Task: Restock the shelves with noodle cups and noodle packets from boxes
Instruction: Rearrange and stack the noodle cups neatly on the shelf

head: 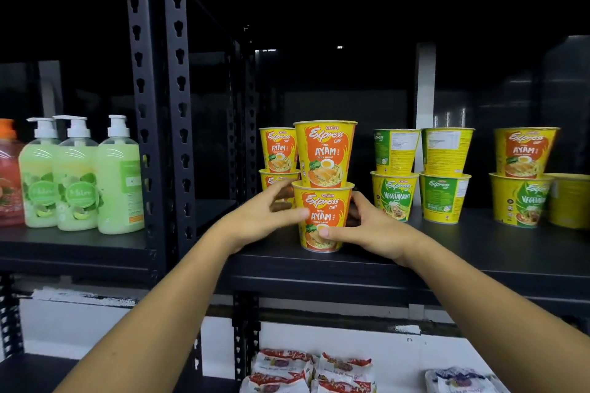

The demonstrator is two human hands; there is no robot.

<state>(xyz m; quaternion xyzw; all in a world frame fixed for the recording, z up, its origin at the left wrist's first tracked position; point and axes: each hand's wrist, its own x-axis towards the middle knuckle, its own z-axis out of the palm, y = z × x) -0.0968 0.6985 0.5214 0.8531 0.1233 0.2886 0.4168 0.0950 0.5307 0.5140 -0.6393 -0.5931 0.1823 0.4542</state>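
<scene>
Near the front edge of the shelf (479, 252), the left hand (265, 217) and right hand (373, 230) curl their grip round the lower noodle cup (321, 201), probably steadying the second cup (324, 153) stacked on it.

Chicken cups (324, 185) stand stacked on the shelf (447, 252), vegetarian cups (418, 175) right.

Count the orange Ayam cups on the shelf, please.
5. Front stack: upper cup on lower cup, which left hand and right hand hold. Behind, at left: rear upper cup on rear lower cup. Far right: lone cup atop a Vegetarian cup. More may be hidden.
</scene>
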